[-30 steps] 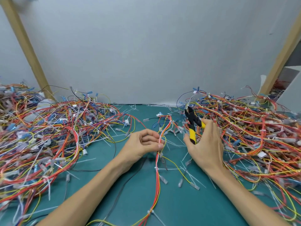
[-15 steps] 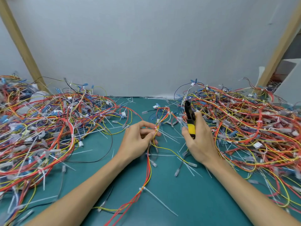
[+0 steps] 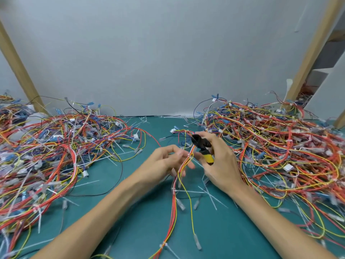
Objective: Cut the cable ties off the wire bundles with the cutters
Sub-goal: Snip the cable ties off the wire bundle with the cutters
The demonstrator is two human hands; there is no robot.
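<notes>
A red, orange and yellow wire bundle (image 3: 174, 200) runs up the middle of the green mat (image 3: 141, 217). My left hand (image 3: 168, 162) has it between the fingers just below a white cable tie (image 3: 190, 156). My right hand (image 3: 219, 161) grips the yellow-handled cutters (image 3: 202, 146), whose black jaws point up and left, close above that tie. Another tie (image 3: 173, 189) and a third near the bottom (image 3: 164, 245) wrap the same bundle lower down.
A large wire heap (image 3: 48, 156) fills the left side and another wire heap (image 3: 283, 152) the right. Cut tie tails (image 3: 211, 197) lie scattered on the mat below my hands. Wooden posts (image 3: 16, 66) flank a grey wall.
The bundle has shifted right under my hands and my left hand has slid along it. The cutters have tilted from upright to pointing left, toward the tie.
</notes>
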